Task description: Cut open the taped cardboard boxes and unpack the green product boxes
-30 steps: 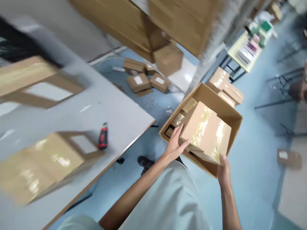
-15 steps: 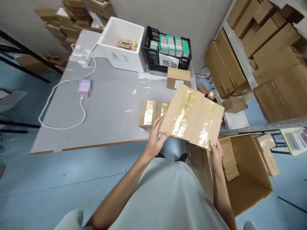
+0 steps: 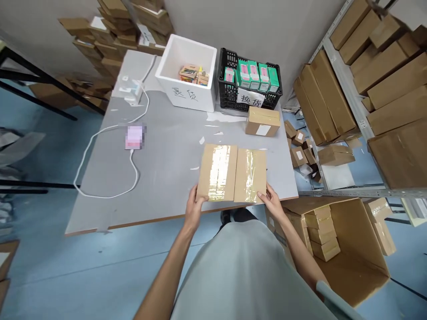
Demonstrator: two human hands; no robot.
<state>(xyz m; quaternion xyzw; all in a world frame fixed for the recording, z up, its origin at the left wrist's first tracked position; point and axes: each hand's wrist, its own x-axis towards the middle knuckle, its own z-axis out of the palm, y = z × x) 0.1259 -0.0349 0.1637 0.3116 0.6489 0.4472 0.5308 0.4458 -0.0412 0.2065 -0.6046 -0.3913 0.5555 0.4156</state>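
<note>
Two taped cardboard boxes lie side by side over the table's front edge, a left cardboard box and a right cardboard box. Shiny clear tape runs down the top of each. My left hand grips the near left corner of the left box, thumb on top. On the opposite side, my right hand is closed around the near right corner of the right box. The smaller-looking boxes seen there earlier are now hidden beneath the pair; whether the pair rests on them I cannot tell.
On the grey table stand a white foam box, a black crate with green cartons, a single cardboard box and a white cable. A large open carton holding small boxes stands right, below shelving.
Both hands have brought the two boxes leftward from above the table's right front edge. The pair has gone from tilted to roughly level and now covers the boxes on the table.
</note>
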